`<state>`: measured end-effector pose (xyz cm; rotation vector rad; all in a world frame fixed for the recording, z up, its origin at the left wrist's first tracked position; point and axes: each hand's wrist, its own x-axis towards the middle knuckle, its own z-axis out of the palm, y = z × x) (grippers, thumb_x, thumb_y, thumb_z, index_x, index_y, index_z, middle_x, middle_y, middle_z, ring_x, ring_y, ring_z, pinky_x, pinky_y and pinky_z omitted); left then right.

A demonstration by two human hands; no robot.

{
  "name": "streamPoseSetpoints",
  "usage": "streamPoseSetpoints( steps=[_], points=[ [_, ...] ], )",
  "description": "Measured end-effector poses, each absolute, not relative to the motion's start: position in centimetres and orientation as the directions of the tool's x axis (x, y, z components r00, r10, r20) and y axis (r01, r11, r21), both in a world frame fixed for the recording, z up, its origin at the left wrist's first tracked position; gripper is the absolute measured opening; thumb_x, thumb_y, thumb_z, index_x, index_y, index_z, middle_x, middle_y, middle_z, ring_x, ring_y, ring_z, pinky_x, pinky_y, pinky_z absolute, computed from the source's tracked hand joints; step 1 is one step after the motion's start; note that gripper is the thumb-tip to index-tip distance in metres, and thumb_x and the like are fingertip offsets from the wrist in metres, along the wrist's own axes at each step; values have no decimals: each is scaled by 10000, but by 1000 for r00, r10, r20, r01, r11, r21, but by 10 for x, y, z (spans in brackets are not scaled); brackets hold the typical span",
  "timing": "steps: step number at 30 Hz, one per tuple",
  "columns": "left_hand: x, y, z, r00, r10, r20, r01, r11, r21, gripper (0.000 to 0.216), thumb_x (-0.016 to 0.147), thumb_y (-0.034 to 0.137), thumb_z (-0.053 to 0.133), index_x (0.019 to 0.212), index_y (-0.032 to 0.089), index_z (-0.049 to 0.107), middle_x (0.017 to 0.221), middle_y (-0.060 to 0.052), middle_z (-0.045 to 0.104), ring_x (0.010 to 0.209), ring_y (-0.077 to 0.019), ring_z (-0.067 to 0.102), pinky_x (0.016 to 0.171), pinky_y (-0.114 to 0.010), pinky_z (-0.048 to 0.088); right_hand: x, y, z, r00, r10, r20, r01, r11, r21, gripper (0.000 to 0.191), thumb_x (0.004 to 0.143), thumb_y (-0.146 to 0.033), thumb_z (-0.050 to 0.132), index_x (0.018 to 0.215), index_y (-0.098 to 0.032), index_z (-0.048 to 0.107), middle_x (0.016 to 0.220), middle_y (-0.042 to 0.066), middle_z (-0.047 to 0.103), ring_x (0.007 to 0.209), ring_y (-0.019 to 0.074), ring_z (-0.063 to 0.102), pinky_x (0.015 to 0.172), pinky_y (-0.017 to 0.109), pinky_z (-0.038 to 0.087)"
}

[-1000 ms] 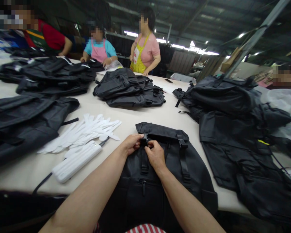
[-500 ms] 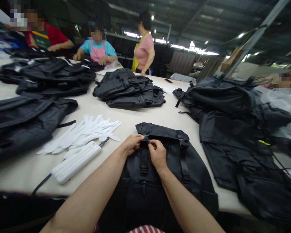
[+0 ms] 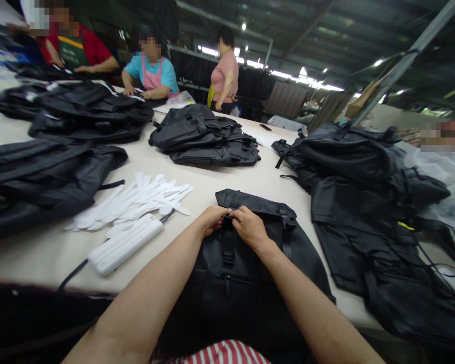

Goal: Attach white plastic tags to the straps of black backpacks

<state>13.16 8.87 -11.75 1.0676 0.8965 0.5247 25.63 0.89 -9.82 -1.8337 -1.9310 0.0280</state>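
Observation:
A black backpack (image 3: 246,283) lies flat on the pale table (image 3: 49,253) right in front of me, its top flap pointing away. My left hand (image 3: 211,220) and my right hand (image 3: 250,228) meet at the upper end of the bag's left strap (image 3: 228,250). Both pinch the small black buckle there, fingers curled tight. A second strap (image 3: 288,237) runs down the right side of the bag, untouched.
A fan of white paper strips (image 3: 136,202) and a white bundle (image 3: 125,243) lie to my left. Stacks of black backpacks (image 3: 207,136) cover the table at left, middle and right (image 3: 364,167). Three people stand at the far side; another person is at the right edge.
My hands stay on the strap buckle, with small finger shifts. The view has tilted a little. The person in the pink shirt has turned and stepped back from the table.

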Motion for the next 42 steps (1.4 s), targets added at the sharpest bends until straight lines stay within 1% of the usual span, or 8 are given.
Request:
streamPoseSetpoints(
  steps=[4,13,16,20,25,33,38,42],
  points=[
    [133,86,-113,581,732,-355,94,373,923,251,638,381,672,628,163,547,406,98,322,332,-32,242,356,-192,124,254,4,-96,-61,903,425,944,190,-270,242,836,-144,409,944,-221,611,897,46,582,831,156,539,717,229,418],
    [131,63,-100,558,791,-252,204,164,965,231,652,307,633,520,158,516,413,75,392,358,-40,300,377,-194,171,263,-17,-98,120,770,627,823,277,-496,205,832,-136,382,873,-190,576,844,46,553,827,154,546,788,264,448],
    [129,54,-100,530,811,-246,249,128,960,225,690,285,585,515,171,500,383,76,384,335,-55,334,374,-194,192,266,-16,-98,99,788,608,824,278,-494,216,833,-142,381,890,-191,583,865,52,562,845,159,550,806,274,442],
    [127,49,-100,527,806,-270,294,125,947,194,702,223,547,519,174,502,385,60,428,332,-74,418,377,-190,222,272,-12,-98,-14,883,470,835,269,-480,215,816,-154,417,934,-209,588,920,43,576,874,158,554,813,267,436],
    [125,50,-99,536,787,-305,310,153,939,208,710,320,565,570,181,498,450,51,468,356,-83,450,367,-191,220,272,-12,-100,-100,905,414,790,325,-519,183,774,-140,469,888,-202,598,914,33,558,814,137,549,725,230,448],
    [124,52,-97,538,799,-270,377,58,924,248,629,365,630,524,164,529,416,72,382,389,-64,330,392,-208,198,265,-26,-107,-36,739,672,766,452,-456,239,759,-39,424,845,-178,598,871,54,559,812,143,549,730,256,457],
    [115,43,-90,552,774,-310,442,44,896,277,567,392,662,493,155,539,403,73,343,409,-62,266,398,-226,159,269,-42,-94,-74,703,707,774,487,-404,226,773,-48,444,855,-184,605,879,56,574,803,149,550,723,281,462],
    [106,29,-82,558,767,-317,459,33,888,267,582,401,642,518,159,550,434,61,394,420,-66,304,405,-218,189,273,-43,-84,-100,670,736,819,476,-322,211,777,-61,467,869,-185,611,903,63,586,820,159,549,750,304,453]
  ],
)
